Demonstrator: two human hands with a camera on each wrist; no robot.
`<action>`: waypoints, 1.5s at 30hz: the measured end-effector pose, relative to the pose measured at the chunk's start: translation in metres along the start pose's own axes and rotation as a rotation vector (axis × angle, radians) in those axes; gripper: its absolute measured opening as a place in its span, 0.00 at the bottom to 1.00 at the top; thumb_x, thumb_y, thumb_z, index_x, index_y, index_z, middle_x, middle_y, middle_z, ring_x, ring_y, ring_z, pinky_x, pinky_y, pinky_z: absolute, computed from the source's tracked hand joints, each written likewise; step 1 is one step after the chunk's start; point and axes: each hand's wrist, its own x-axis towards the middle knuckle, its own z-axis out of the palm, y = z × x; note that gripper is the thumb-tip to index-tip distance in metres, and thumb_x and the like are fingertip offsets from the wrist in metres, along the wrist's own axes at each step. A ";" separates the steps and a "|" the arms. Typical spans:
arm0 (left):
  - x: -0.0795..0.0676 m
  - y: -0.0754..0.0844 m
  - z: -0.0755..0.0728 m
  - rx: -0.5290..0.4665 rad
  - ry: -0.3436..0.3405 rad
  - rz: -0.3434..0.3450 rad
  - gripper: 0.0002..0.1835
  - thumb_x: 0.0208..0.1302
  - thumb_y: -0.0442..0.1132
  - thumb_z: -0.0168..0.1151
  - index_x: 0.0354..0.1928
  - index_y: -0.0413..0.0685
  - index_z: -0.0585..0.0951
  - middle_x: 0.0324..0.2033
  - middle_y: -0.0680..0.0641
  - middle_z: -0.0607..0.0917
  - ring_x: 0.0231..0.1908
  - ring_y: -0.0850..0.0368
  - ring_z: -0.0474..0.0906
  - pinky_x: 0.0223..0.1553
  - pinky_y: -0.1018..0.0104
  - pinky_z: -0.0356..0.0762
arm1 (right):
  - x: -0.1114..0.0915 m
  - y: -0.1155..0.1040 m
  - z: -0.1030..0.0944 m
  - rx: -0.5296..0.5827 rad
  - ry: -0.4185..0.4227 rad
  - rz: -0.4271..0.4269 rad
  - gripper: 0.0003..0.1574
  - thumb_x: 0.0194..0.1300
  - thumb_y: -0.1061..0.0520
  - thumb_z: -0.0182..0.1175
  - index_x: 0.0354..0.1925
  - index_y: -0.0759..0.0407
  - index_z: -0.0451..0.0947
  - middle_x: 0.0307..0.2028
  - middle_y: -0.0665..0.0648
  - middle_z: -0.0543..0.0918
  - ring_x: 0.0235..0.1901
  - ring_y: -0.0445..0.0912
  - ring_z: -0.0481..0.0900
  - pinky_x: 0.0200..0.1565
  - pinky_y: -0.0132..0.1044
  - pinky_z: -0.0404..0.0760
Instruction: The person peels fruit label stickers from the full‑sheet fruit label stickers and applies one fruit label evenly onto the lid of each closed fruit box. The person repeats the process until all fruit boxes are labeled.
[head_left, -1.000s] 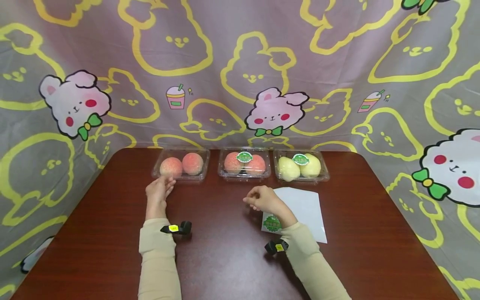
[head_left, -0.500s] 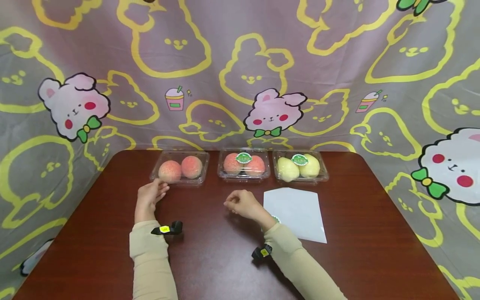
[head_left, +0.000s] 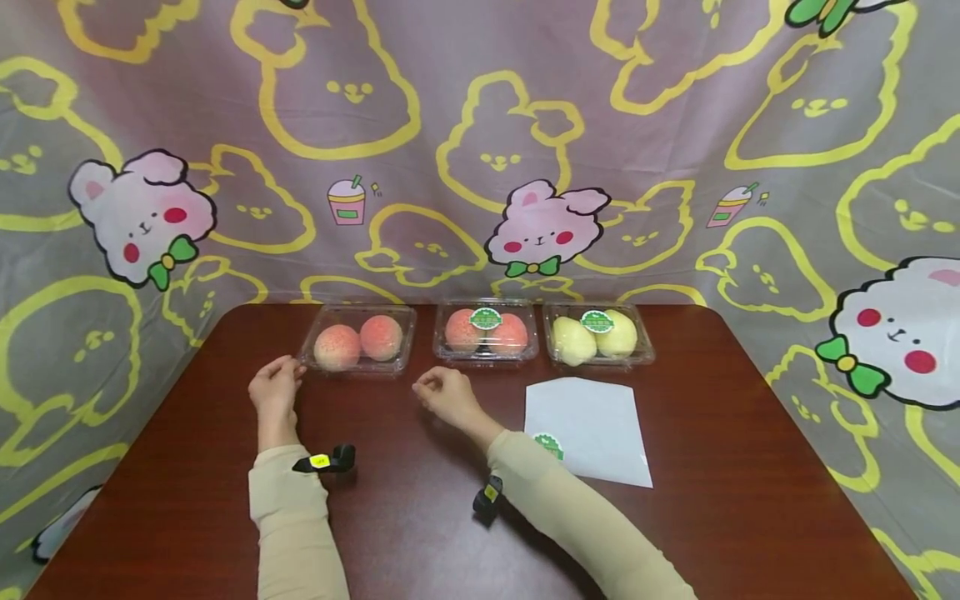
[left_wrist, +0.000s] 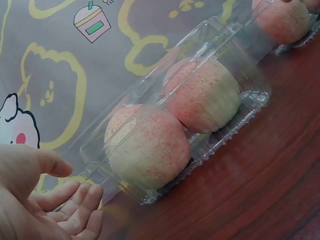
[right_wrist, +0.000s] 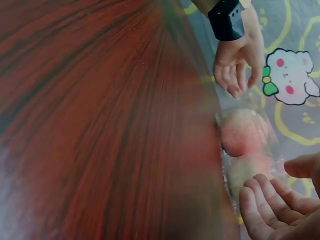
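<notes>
Grip slack and empty, left hand (head_left: 273, 390) and right hand (head_left: 450, 396) flank the left-of-centre fruit box (head_left: 371, 368), apparently pre-grasp; next, close inward.

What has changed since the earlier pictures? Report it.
The right hand moved left, away from the white sheet; the left hand also moved left, toward the near left corner of the left box. Neither visibly took or released anything. The boxes and sheet stayed put.

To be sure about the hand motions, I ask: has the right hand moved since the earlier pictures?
Yes; in the head view the right hand has moved leftward, away from the white sheet.
</notes>
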 end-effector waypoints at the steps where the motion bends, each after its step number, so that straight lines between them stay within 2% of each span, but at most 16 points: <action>1: 0.000 0.000 0.000 0.002 0.005 0.002 0.21 0.69 0.36 0.50 0.62 0.36 0.71 0.17 0.70 0.75 0.25 0.79 0.75 0.34 0.84 0.72 | 0.002 -0.001 0.002 0.010 0.012 0.003 0.10 0.63 0.60 0.61 0.35 0.69 0.81 0.28 0.68 0.87 0.19 0.36 0.75 0.23 0.22 0.73; 5: 0.002 -0.001 0.000 -0.004 0.016 0.005 0.21 0.70 0.36 0.50 0.62 0.35 0.71 0.18 0.69 0.75 0.26 0.79 0.75 0.34 0.84 0.72 | 0.008 -0.002 0.011 0.068 0.053 0.029 0.11 0.63 0.60 0.61 0.36 0.70 0.81 0.28 0.69 0.86 0.19 0.38 0.77 0.23 0.23 0.75; 11: 0.003 -0.004 0.001 -0.034 0.021 0.029 0.20 0.69 0.35 0.50 0.60 0.34 0.72 0.16 0.69 0.75 0.24 0.80 0.75 0.32 0.84 0.72 | 0.018 -0.005 0.022 0.098 0.085 0.070 0.13 0.64 0.59 0.61 0.38 0.71 0.81 0.29 0.69 0.87 0.20 0.40 0.80 0.23 0.24 0.76; 17: 0.002 -0.005 0.002 -0.029 0.014 0.040 0.20 0.69 0.35 0.50 0.60 0.33 0.73 0.17 0.70 0.75 0.24 0.81 0.75 0.33 0.85 0.72 | 0.027 -0.003 0.031 0.167 0.115 0.137 0.16 0.66 0.57 0.60 0.40 0.72 0.81 0.30 0.69 0.87 0.18 0.37 0.77 0.23 0.26 0.79; 22: 0.001 -0.006 0.002 -0.015 0.007 0.035 0.19 0.70 0.35 0.49 0.59 0.35 0.74 0.14 0.72 0.76 0.23 0.81 0.76 0.34 0.84 0.73 | 0.032 -0.002 0.036 0.210 0.140 0.137 0.16 0.67 0.57 0.58 0.38 0.73 0.81 0.29 0.71 0.87 0.18 0.41 0.80 0.23 0.29 0.81; 27: 0.002 -0.006 0.003 -0.023 0.009 0.042 0.18 0.70 0.35 0.50 0.58 0.34 0.74 0.14 0.72 0.76 0.23 0.81 0.76 0.33 0.83 0.73 | 0.035 -0.002 0.038 0.248 0.162 0.139 0.16 0.67 0.58 0.58 0.36 0.74 0.81 0.28 0.72 0.86 0.17 0.40 0.78 0.22 0.30 0.81; 35: 0.003 -0.006 0.004 -0.009 0.024 0.041 0.19 0.71 0.36 0.50 0.58 0.33 0.75 0.18 0.70 0.76 0.23 0.80 0.76 0.35 0.83 0.73 | 0.037 -0.005 0.039 0.283 0.165 0.145 0.14 0.66 0.61 0.58 0.36 0.75 0.80 0.28 0.74 0.85 0.18 0.43 0.81 0.23 0.34 0.83; 40: 0.003 -0.006 0.002 0.017 0.020 0.025 0.19 0.70 0.36 0.50 0.59 0.34 0.75 0.23 0.67 0.75 0.24 0.80 0.76 0.35 0.84 0.73 | 0.036 -0.004 0.040 0.277 0.161 0.155 0.14 0.66 0.61 0.58 0.35 0.75 0.80 0.28 0.73 0.86 0.15 0.37 0.76 0.24 0.35 0.84; 45: 0.002 -0.004 -0.003 0.067 -0.004 0.004 0.20 0.71 0.37 0.50 0.60 0.35 0.74 0.31 0.61 0.75 0.27 0.78 0.76 0.40 0.82 0.75 | 0.035 -0.004 0.041 0.270 0.149 0.170 0.14 0.67 0.61 0.58 0.35 0.74 0.80 0.28 0.72 0.86 0.14 0.34 0.73 0.24 0.35 0.84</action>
